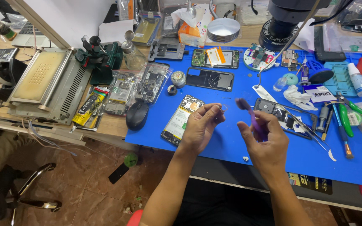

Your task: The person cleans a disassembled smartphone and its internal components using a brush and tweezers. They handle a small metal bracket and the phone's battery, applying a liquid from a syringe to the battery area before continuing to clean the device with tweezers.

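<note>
The purple brush (250,115) is motion-blurred; the left fingers (214,109) pinch something too small to tell.

A yellow, black and red flat packet (88,107) lies at nine o'clock. Clear plastic bags (139,86) sit at ten o'clock. A white label (319,93) rests at two o'clock.

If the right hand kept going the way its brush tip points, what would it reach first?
The right hand holds a purple brush aimed up and left. Straight on, it would likely first meet the black phone frame on the blue mat, though depth is unclear and it may pass above.
</note>
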